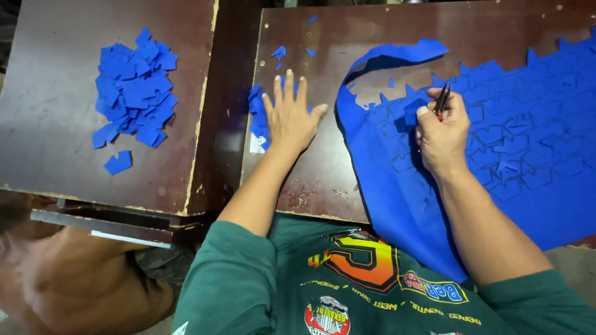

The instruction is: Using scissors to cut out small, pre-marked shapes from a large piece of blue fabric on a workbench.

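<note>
A dark brown counter (310, 180) fills the view from above, with a second brown counter (56, 124) just beside it on the left, a narrow gap between them. A large blue sheet (528, 186), scored with rows of cut shapes, covers the right side of the main counter and hangs over its near edge; its upper left edge is ragged where pieces are gone. On the left counter lies a heap of blue cutouts (133, 90). A smaller stack of blue pieces (256, 118) sits near the left edge of the main counter. The left hand (290, 118) lies flat and open, fingers spread, on that small stack. The right hand (442, 127) rests on the sheet, closed around thin dark tweezers (442, 99), with one blue piece (412, 113) pinched at the thumb.
</note>
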